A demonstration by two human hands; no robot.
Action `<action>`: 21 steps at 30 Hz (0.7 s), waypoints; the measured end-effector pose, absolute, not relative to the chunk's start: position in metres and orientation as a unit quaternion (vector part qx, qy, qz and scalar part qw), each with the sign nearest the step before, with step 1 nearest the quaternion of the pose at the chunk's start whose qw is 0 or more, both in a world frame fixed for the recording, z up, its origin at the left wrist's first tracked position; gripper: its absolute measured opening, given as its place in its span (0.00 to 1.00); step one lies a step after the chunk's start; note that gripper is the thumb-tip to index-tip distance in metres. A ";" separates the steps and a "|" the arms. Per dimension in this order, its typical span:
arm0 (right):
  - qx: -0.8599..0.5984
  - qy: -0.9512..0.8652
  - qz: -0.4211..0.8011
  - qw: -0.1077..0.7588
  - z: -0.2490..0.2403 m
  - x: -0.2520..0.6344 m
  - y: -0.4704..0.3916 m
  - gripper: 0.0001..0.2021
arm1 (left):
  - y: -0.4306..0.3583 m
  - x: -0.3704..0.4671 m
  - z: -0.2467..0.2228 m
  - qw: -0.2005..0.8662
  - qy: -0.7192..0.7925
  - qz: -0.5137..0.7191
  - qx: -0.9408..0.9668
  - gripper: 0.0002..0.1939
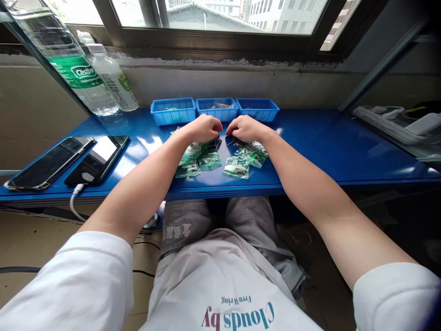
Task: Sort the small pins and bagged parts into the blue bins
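My left hand is closed, fingers curled down over small dark pieces beside a pile of green-printed clear bags; what it holds is hidden. Facing it, my right hand is closed too, its fingertips down at small dark parts, and I cannot make out what is between them. Under and in front of the right hand lie more small bags with metal pieces inside. Just behind the hands stand three blue trays in a row: a left tray, a middle tray with clear plastic in it, and a right tray.
Two phones lie at the left of the blue table, one with a white cable. Two bottles stand at the back left. A glass-sided shelf with items is at the right.
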State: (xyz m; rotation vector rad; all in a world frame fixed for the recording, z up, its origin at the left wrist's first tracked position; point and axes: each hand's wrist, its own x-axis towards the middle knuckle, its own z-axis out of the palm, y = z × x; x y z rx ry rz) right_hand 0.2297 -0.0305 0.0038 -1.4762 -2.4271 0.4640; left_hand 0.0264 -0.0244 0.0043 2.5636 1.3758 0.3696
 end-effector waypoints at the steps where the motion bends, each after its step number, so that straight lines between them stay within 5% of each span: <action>1: -0.504 -0.836 0.176 0.129 0.006 0.230 -0.032 0.19 | -0.025 0.026 0.004 0.104 0.466 0.125 0.870 0.20; 21: -0.474 -0.865 0.148 0.077 0.010 0.228 -0.034 0.07 | -0.024 0.026 0.004 0.097 0.462 0.120 0.873 0.21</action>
